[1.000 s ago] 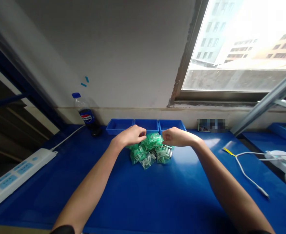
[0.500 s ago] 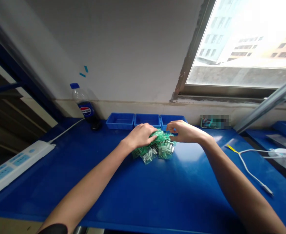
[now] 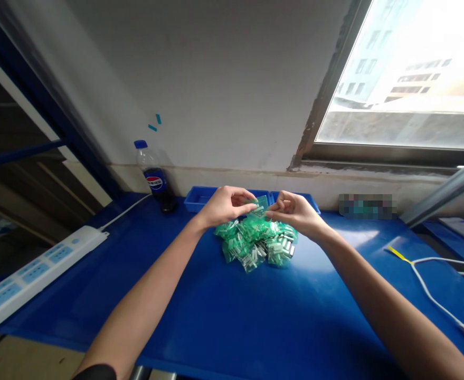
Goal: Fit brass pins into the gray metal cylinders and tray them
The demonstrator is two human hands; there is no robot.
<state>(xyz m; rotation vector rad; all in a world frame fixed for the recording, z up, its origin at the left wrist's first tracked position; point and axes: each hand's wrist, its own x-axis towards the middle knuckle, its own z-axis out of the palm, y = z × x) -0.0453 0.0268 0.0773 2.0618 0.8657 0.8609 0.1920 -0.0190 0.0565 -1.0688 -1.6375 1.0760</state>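
As forearms [image 3: 158, 274] converge, the hands [image 3: 223, 206] [image 3: 299, 214] flank a green packet [image 3: 261, 205].

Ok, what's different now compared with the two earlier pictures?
The left hand moved rightward onto the pile, then up, and now has a green bag in its grip. The right hand is at the bag's other edge; whether it holds it is unclear. The bottle and trays stayed put, though the camera's view shifted.
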